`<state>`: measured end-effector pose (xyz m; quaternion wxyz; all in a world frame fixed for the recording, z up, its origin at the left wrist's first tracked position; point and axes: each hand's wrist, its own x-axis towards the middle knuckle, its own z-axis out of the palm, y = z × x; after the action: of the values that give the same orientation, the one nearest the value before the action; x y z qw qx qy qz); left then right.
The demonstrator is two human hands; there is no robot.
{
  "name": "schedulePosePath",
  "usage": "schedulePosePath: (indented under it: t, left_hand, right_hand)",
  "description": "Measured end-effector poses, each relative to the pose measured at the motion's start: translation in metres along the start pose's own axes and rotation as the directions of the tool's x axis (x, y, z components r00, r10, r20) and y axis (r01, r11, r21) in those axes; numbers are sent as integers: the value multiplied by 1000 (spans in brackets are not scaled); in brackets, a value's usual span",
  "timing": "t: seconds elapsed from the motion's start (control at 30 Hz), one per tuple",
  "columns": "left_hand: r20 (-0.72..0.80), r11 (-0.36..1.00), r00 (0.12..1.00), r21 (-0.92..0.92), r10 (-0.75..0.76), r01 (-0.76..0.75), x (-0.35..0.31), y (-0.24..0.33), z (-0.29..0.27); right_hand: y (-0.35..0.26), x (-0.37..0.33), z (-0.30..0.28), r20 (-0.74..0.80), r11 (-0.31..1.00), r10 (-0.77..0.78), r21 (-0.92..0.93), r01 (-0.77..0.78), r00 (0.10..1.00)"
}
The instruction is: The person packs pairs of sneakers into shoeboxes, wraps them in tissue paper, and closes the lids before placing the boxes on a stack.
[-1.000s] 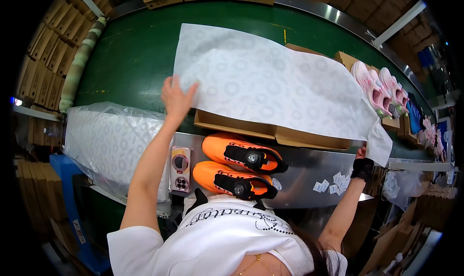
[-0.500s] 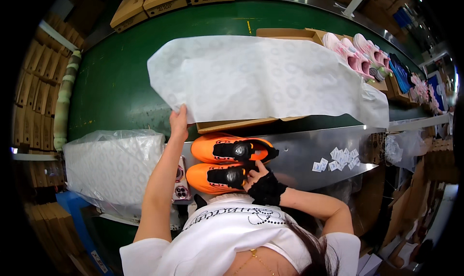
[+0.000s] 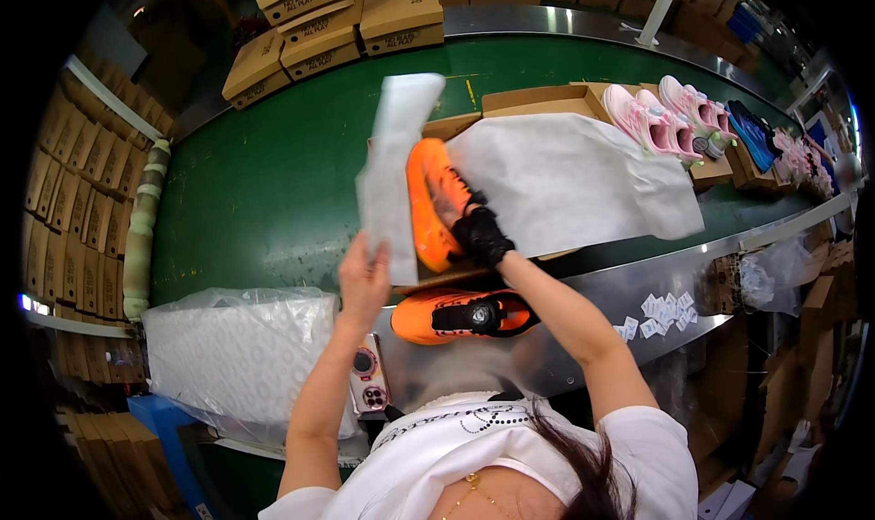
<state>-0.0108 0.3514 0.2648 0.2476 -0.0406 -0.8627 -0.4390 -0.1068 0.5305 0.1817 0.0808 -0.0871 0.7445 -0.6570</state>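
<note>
My right hand (image 3: pixel 481 236), in a black lace-like fingerless covering, is closed on an orange sneaker (image 3: pixel 425 205) with black laces. The sneaker is held over a large sheet of white wrapping paper (image 3: pixel 565 178), its length pointing away from me. With my left hand (image 3: pixel 366 278) I pinch the paper's left edge, which stands folded up beside the sneaker. Beneath the paper is an open cardboard shoebox (image 3: pixel 538 102), mostly covered. The other orange sneaker (image 3: pixel 427 319) lies on the metal ledge (image 3: pixel 583 310) close to my body.
A plastic-wrapped stack of patterned paper (image 3: pixel 241 356) lies at the left, beside a phone (image 3: pixel 368 374). Small white labels (image 3: pixel 665 315) are scattered on the ledge. Pink shoes (image 3: pixel 652 119) sit in boxes at the right of the green belt (image 3: pixel 264 192). Closed shoeboxes (image 3: pixel 314 55) are stacked at the far left.
My right hand has lifted one orange sneaker off the ledge and carried it forward onto the paper. The paper's left side, earlier spread out, is now folded up by my left hand.
</note>
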Motion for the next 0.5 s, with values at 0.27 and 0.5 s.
schedulePosePath:
  t: [0.27,0.5]
  left_hand:
    - [487,833,850,-372,-200,409,26,-50,68]
    - [651,791,759,476,-23,-385,15,-59,96]
  right_hand:
    - [21,-26,19,30,887,-274,-378,265,961]
    - [-32,-85,-132,-515,996,-64,16,84,855]
